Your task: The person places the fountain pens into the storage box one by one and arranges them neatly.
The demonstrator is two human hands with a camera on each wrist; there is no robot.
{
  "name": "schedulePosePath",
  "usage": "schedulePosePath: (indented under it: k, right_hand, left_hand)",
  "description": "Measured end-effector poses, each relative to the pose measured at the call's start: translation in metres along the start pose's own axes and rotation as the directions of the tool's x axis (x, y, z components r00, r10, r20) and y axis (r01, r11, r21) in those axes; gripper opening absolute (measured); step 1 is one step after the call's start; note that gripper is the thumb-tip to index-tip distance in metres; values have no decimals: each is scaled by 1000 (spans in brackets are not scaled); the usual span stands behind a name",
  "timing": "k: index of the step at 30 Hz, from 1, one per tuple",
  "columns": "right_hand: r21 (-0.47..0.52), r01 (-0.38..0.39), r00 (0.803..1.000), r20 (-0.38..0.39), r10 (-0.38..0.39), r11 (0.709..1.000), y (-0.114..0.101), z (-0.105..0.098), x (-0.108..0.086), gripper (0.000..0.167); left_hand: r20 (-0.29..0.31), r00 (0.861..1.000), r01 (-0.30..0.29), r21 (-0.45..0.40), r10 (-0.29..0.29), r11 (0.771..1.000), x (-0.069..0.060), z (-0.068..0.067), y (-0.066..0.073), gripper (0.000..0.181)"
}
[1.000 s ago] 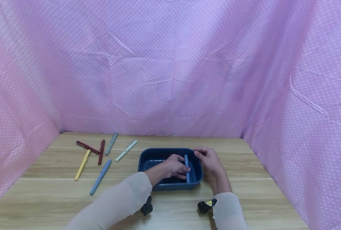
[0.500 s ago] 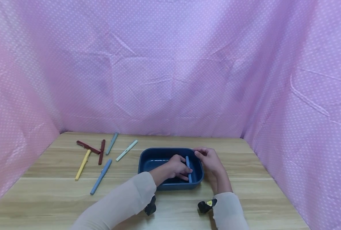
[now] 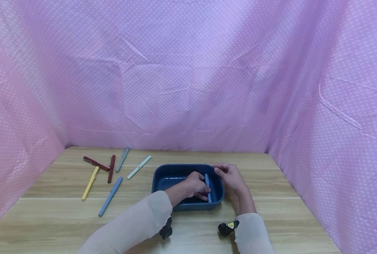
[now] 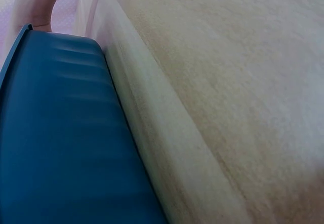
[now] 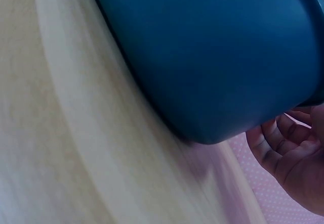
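Note:
In the head view a dark blue box (image 3: 188,207) stands on the wooden table. My left hand (image 3: 196,185) reaches inside it and pinches a blue pen (image 3: 207,179), which lies lengthwise from back to front near the box's right end. At the box's back right corner my right hand (image 3: 232,177) grips the rim with thumb and fingers. The right wrist view shows the outer wall of the box (image 5: 212,57), with curled fingers of the right hand (image 5: 293,158) at its rim. Only the box's side wall (image 4: 66,133) fills the left part of the left wrist view; the left hand is hidden there.
Left of the box lie a pale green pen (image 3: 139,167), a grey-blue pen (image 3: 122,159), two dark red pens (image 3: 111,169) (image 3: 96,163), a yellow pen (image 3: 90,184) and another blue pen (image 3: 110,197). A pink dotted cloth (image 3: 188,88) surrounds the table's back and sides.
My left hand and the pen in it have shifted slightly to the right inside the box. The right hand stays at the rim.

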State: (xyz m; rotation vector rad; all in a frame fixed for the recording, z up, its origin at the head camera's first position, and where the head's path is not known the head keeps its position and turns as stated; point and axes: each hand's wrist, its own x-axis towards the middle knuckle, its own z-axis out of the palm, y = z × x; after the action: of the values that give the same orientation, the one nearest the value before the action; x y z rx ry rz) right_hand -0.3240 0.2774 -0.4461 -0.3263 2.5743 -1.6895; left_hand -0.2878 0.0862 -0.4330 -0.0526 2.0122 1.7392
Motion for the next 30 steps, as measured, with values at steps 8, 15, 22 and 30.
schedulePosePath:
  k: [8, 15, 22, 30]
  right_hand:
    - [3, 1, 1000, -6, -1, 1000, -2, 1, -1, 25]
    - [3, -9, 1000, -10, 9, 1000, -3, 1, -1, 25]
    - [13, -9, 1000, -9, 9, 1000, -3, 2, 0, 25]
    - [8, 12, 1000, -15, -12, 1000, -1, 1, -1, 26]
  left_hand:
    - [-36, 999, 7, 30, -6, 1000, -2, -1, 1, 56]
    - [-39, 999, 16, 40, -14, 999, -5, -3, 2, 51]
    - [-8, 1000, 17, 12, -17, 1000, -5, -11, 2, 54]
    - [0, 1000, -22, -19, 22, 1000, -7, -19, 4, 54]
